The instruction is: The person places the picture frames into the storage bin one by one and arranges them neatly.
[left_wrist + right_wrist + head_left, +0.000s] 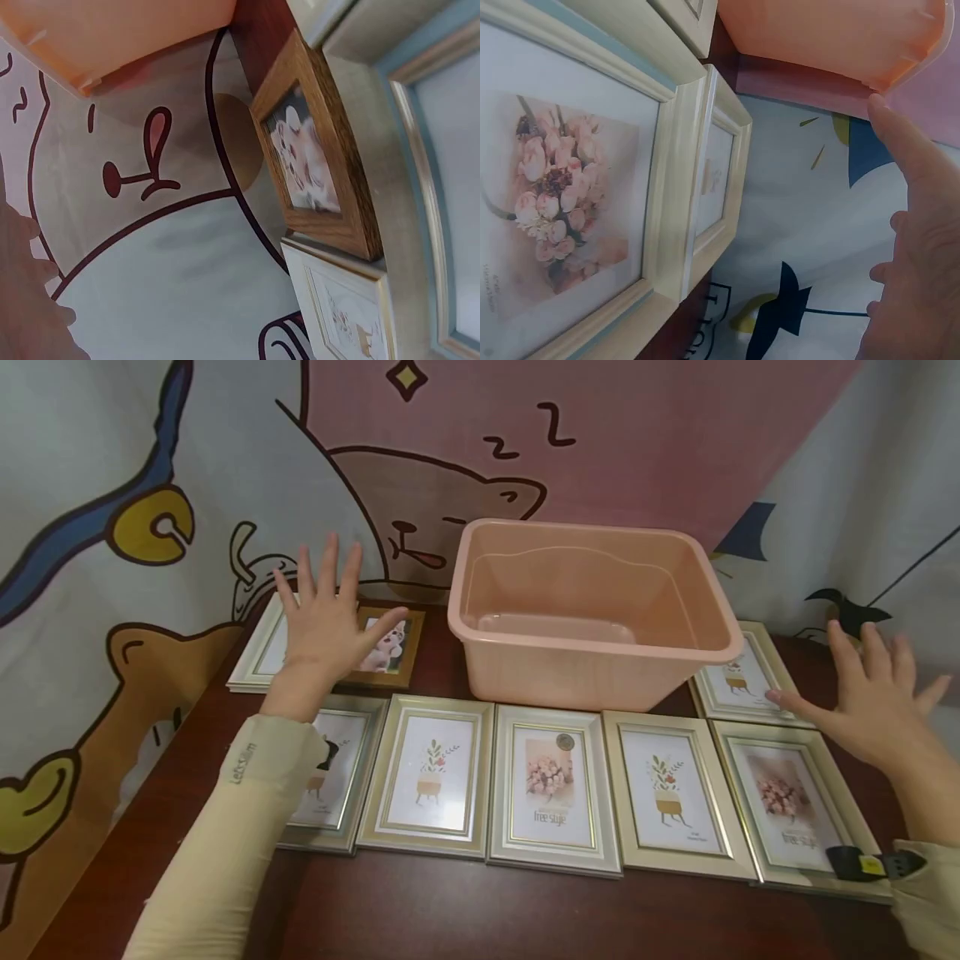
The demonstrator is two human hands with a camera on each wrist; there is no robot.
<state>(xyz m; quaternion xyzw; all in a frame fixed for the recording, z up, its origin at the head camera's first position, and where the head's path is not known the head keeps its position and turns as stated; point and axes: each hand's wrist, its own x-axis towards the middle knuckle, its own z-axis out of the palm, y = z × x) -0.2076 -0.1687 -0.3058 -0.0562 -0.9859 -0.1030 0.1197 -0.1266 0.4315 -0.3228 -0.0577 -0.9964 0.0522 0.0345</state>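
My left hand (324,627) is spread wide with straight fingers, above the brown wooden photo frame (411,652) and a white frame (258,647) at the back left. My right hand (877,702) is spread too, over the right end of the row, near a frame with a plant picture (738,681) and one with pink flowers (783,797). Neither hand holds anything. Between them stands a pink plastic bin (585,672), its inside bare. Along its front lie several pale gold and silver picture frames, among them a flower-print frame (551,785) in the middle.
The dark red-brown table (450,910) extends in front of the frames. Behind it hangs a cartoon-printed cloth (420,485), close to the bin's back. A black band (862,862) is worn on the right wrist.
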